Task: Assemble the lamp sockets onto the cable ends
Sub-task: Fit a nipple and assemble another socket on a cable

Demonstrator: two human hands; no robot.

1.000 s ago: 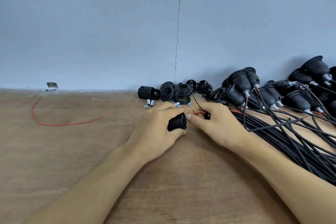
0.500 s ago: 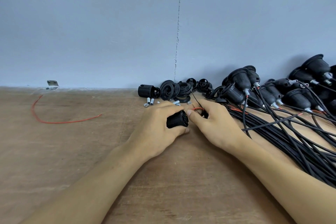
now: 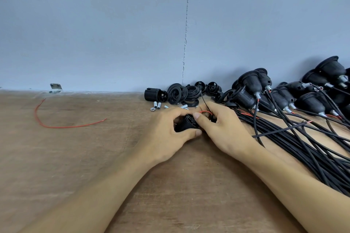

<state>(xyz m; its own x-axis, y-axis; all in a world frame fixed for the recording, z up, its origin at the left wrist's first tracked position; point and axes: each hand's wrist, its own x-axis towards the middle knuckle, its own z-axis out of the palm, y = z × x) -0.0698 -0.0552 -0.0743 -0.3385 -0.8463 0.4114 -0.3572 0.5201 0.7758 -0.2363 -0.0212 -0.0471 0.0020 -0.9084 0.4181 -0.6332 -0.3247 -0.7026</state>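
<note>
Tabletop (image 3: 94,157) of worn brown wood fills the lower frame and meets a grey-blue wall (image 3: 94,24). I see a thick bundle of black cables (image 3: 303,147) running from the lower right corner up toward the wall. Its near end is cut off by the frame edge. At its far end lies a heap of finished sockets (image 3: 250,89) against the wall, and the rightmost ones also run out of frame.

Both forearms come in from below. Left hand (image 3: 164,132) is curled round a black lamp socket (image 3: 186,124), thumb underneath and fingers over the top. It is held just above the tabletop, centre frame, in front of the loose parts. Its long axis lies roughly across my view, the right end tipped slightly up and away toward the right hand (image 3: 225,130). Most of the body is hidden by fingers, so I cannot tell which end is open.

The right hand's thumb presses the socket's right end. Its fingers are curled round a small red wire loop (image 3: 206,112) and a thin black lead, though the joint itself is hidden.

Smaller items:
- black rings (image 3: 178,93) and a lone socket body (image 3: 154,94) by the wall
- a loose red wire (image 3: 56,126) lying well apart to the left
- short metal tubes (image 3: 157,104)
- a small metal bracket (image 3: 56,87)
</note>
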